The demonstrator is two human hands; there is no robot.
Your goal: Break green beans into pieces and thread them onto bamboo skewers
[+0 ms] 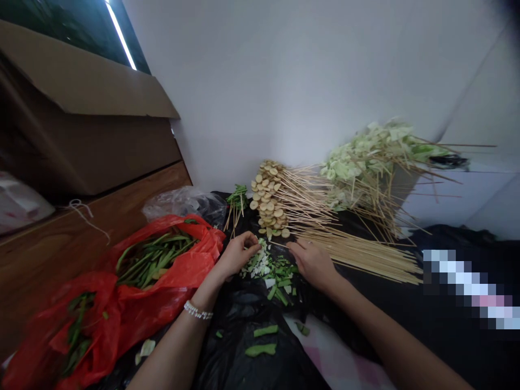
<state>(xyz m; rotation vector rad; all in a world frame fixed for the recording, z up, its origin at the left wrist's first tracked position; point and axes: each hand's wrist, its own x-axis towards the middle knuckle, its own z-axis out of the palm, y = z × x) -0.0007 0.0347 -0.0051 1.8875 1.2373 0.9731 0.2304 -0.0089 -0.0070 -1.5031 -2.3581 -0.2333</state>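
My left hand (239, 253) is closed in a pinch above the chopped white vegetable bits (260, 261); what it holds, if anything, is too small to make out. My right hand (314, 264) grips a bamboo skewer (278, 245), its thin end pointing left toward my left hand. Cut green bean pieces (284, 271) lie between the two hands on black plastic (239, 319). Just beyond are stacked skewers of pale round slices (268, 197). A small bunch of green bean skewers (238, 197) lies left of them. Loose bamboo skewers (374, 257) spread out to the right.
A red plastic bag (179, 276) with long green beans (158, 257) lies at left, before a clear plastic bag (184, 203). A cardboard box (117, 146) stands behind on a wooden surface (138, 195). Skewered pale green leaves (365, 151) are heaped at right by the white wall (284, 81).
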